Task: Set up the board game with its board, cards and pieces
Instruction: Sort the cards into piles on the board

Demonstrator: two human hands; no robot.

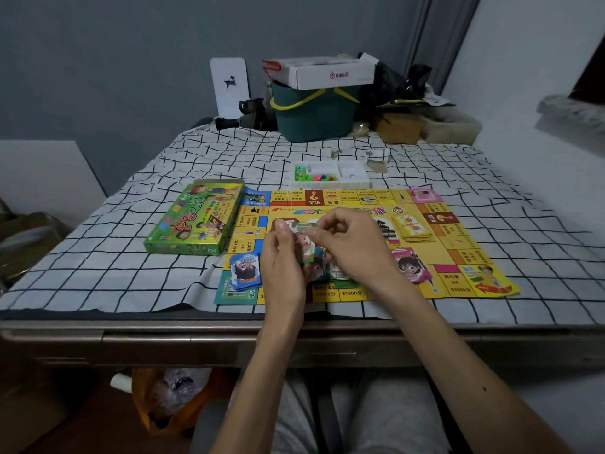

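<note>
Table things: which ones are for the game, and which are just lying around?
For the game: board, game box, tray of pieces, yellow cards, blue notes, pink notes, held notes in the left hand and right hand.
Just lying around: green bucket, white carton, deer card, plastic tub.

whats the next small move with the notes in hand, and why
Probably peel the top note off the play-money stack and lay it on its matching pile. The left hand and right hand both pinch that stack above the game board, where a blue pile and a pink pile already lie apart.
</note>
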